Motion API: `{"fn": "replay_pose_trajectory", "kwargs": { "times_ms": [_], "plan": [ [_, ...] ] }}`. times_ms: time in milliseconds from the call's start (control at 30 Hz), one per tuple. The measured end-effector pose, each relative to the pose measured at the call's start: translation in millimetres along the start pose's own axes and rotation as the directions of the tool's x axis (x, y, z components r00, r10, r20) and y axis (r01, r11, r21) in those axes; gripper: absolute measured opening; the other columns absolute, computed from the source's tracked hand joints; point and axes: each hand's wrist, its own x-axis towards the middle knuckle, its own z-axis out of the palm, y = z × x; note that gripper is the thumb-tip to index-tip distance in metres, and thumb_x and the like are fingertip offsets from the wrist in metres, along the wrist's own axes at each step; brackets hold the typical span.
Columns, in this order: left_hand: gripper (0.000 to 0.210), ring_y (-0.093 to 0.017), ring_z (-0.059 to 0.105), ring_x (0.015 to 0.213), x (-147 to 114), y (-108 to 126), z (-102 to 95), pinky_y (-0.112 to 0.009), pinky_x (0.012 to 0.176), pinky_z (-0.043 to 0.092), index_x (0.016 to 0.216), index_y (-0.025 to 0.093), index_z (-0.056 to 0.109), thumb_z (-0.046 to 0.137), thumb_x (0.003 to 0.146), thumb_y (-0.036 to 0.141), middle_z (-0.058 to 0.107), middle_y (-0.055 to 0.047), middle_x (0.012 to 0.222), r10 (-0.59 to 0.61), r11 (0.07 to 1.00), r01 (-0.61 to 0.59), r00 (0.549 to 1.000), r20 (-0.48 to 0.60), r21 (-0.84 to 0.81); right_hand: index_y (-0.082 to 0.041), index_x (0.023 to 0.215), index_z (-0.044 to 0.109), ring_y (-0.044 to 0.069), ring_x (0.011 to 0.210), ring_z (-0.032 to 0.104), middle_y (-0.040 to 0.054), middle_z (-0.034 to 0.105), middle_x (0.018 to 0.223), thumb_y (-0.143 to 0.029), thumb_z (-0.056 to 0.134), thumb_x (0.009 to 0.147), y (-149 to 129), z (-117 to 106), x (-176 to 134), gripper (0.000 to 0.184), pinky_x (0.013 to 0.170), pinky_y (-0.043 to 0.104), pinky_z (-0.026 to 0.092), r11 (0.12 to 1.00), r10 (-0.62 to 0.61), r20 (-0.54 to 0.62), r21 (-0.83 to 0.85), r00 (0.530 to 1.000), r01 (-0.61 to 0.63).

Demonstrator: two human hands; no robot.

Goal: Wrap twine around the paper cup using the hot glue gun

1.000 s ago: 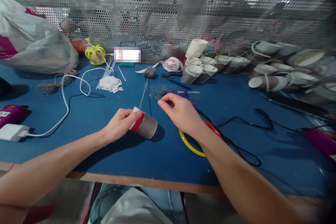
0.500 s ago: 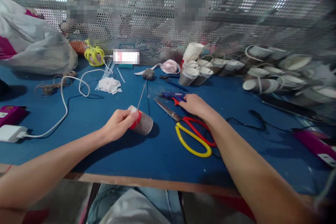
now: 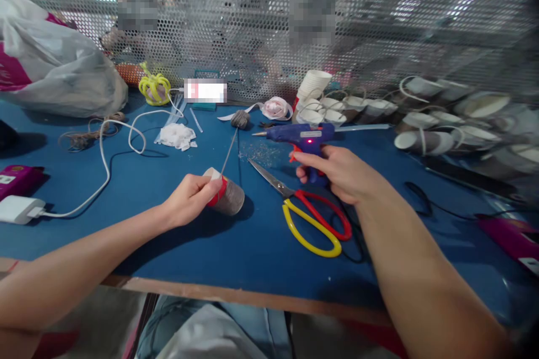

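Note:
My left hand is closed around a paper cup tilted on its side, red near the rim and wound with grey-brown cord toward its base. From that cup a taut strand of cord runs to a small grey ball of cord farther back. My right hand grips a blue glue gun by its handle, a finger at the orange trigger. The gun is raised, nozzle pointing left, its small red light lit and a clear glue stick out of its back. Scissors with red and yellow handles lie below it.
Several cord-covered cups with handles crowd the back right, beside a stack of white cups. A pink ribbon roll, white scraps, a white cable and a plastic bag occupy the back and left. A perforated metal screen stands behind.
My right hand has lifted the glue gun off the table, up and to the right, and its red light now shows. My left hand and the cup stay in place.

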Motion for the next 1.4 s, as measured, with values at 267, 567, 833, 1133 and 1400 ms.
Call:
{"fn": "replay_pose_trajectory", "kwargs": {
  "times_ms": [267, 567, 833, 1133, 1400],
  "plan": [
    [0.04, -0.007, 0.023, 0.05, 4.3, 1.3, -6.4, -0.02, 0.046, 0.022, 0.052, 0.014, 0.037, 0.031, 0.08, 0.042, 0.025, 0.004, 0.052, -0.015, 0.995, 0.019, 0.999, -0.051, 0.093, -0.02, 0.098, 0.055, 0.016, 0.075, 0.063, 0.0058, 0.063, 0.1, -0.034, 0.057, 0.072, -13.5, 15.8, -38.1, 0.029, 0.063, 0.027, 0.053, 0.967, -0.169, 0.209, 0.224, 0.963, 0.121],
    [0.043, -0.008, 0.03, 0.05, 8.5, -0.2, -7.0, -0.02, 0.048, 0.028, 0.06, 0.011, 0.05, 0.03, 0.08, 0.044, 0.034, 0.004, 0.052, -0.064, 0.996, 0.069, 0.995, -0.078, 0.058, -0.016, 0.087, 0.06, 0.012, 0.053, 0.059, 0.0018, 0.065, 0.066, -0.035, 0.057, 0.071, -18.1, 23.1, -48.2, 0.025, 0.049, 0.021, 0.049, 0.988, -0.153, 0.234, 0.064, 0.96, 0.142],
    [0.046, -0.008, 0.037, 0.049, 7.1, 5.2, -6.2, -0.02, 0.05, 0.033, 0.066, 0.009, 0.058, 0.031, 0.081, 0.042, 0.047, 0.001, 0.053, -0.033, 0.999, 0.035, 0.997, -0.063, 0.028, -0.022, 0.049, 0.048, 0.012, 0.041, 0.052, -0.0028, 0.052, 0.04, -0.038, 0.05, 0.072, -18.5, 35.1, -58.4, 0.029, 0.046, 0.022, 0.045, 0.925, -0.204, 0.19, -0.285, 0.96, 0.253],
    [0.046, -0.008, 0.035, 0.048, 8.4, 2.1, -5.6, -0.019, 0.047, 0.03, 0.073, 0.009, 0.061, 0.031, 0.081, 0.043, 0.043, 0.003, 0.052, -0.066, 0.997, 0.069, 0.995, -0.077, 0.04, -0.024, 0.065, 0.056, 0.017, 0.053, 0.056, -0.0002, 0.055, 0.048, -0.035, 0.049, 0.071, -27.0, 37.5, -59.2, 0.014, 0.053, 0.028, 0.045, 0.829, -0.355, 0.187, -0.391, 0.916, 0.401],
    [0.042, -0.009, 0.044, 0.051, 7.6, 5.6, -4.7, -0.019, 0.049, 0.035, 0.076, 0.01, 0.064, 0.032, 0.081, 0.037, 0.053, 0.001, 0.055, -0.034, 0.999, 0.036, 0.995, -0.091, 0.023, -0.024, 0.06, 0.05, 0.013, 0.043, 0.05, -0.0025, 0.055, 0.05, -0.036, 0.053, 0.07, -19.2, 39.6, -63.0, 0.016, 0.046, 0.025, 0.042, 0.852, -0.325, 0.159, -0.379, 0.932, 0.362]
  ]
}}
